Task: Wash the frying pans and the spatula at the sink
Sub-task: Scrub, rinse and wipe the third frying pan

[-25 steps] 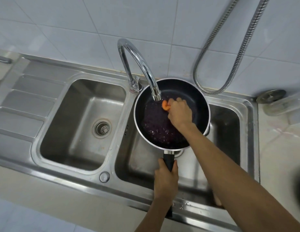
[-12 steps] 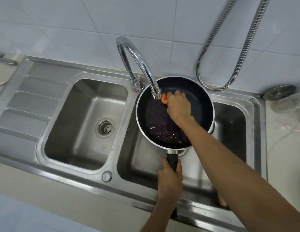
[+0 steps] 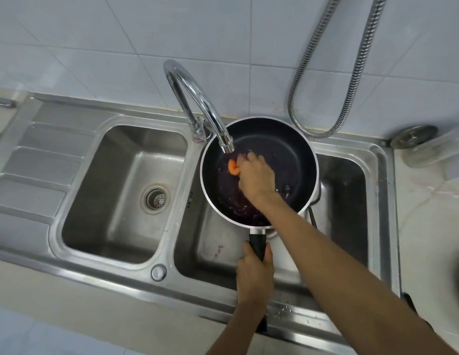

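Note:
A black frying pan [image 3: 279, 147] with a silver rim is held over the right basin [image 3: 346, 201] of the steel sink. My left hand [image 3: 254, 275] grips its black handle [image 3: 258, 243] near the front edge. My right hand [image 3: 256, 178] is inside the pan, closed on an orange sponge [image 3: 233, 168] that presses on the wet pan floor just below the tap spout [image 3: 227, 147]. Under the pan, another pan's rim and a dark handle [image 3: 312, 216] peek out. The spatula is not visible.
The curved chrome tap [image 3: 190, 96] arches over the pan's left edge. The left basin [image 3: 105, 226] with its drain strainer [image 3: 156, 197] lies to the left, beside a ribbed drainboard [image 3: 31, 165]. A metal hose [image 3: 351, 80] hangs on the tiled wall. A glass jar [image 3: 433, 147] lies on the right counter.
My right hand with the sponge has shifted slightly down and left across the pan floor. The left hand keeps its hold on the handle.

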